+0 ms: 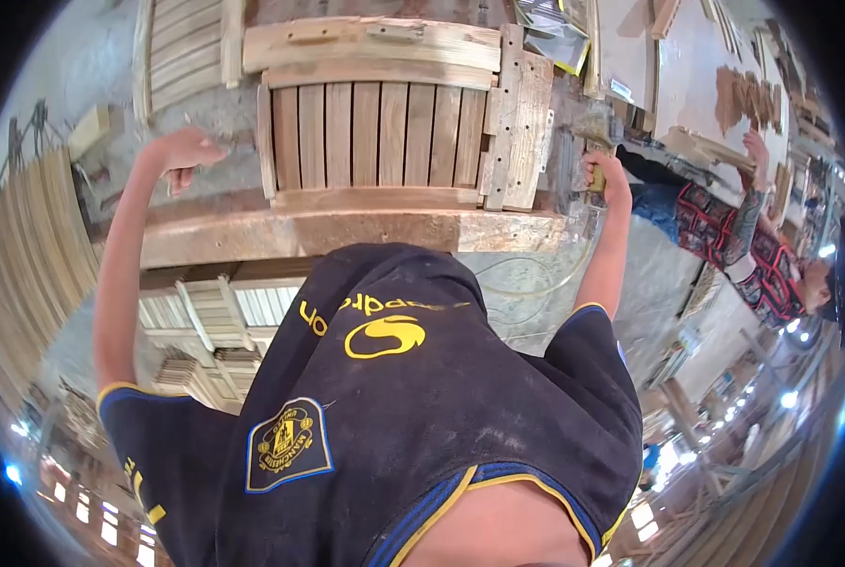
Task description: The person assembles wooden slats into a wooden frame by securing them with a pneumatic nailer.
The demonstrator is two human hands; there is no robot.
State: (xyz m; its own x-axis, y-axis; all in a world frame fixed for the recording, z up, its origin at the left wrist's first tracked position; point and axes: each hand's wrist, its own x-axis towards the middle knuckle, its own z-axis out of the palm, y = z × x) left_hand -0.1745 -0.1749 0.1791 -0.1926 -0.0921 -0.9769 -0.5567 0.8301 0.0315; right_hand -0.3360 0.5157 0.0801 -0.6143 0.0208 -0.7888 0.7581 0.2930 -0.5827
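Note:
A slatted wooden panel [380, 137] lies in front of me, its narrow slats set within a frame of thicker rails. Left of the panel, my left hand [184, 156] hovers with loosely bent fingers, some of them apart, and nothing shows in them. On the panel's far right side, my right hand [607, 178] is closed round the handle of what looks like a nail gun [594, 125]; its details are blurred. Between panel and right hand stands a wooden board with dark holes [524, 132]. A thick wooden beam [347, 233] runs along the near edge.
A pale hose [545, 291] loops below my right hand. Another slatted panel [188, 52] lies at the upper left. Stacked slats [30, 236] fill the left side, and more panels [205, 317] lie under the beam. To the right, another person [734, 236] stands by a worktable [696, 85].

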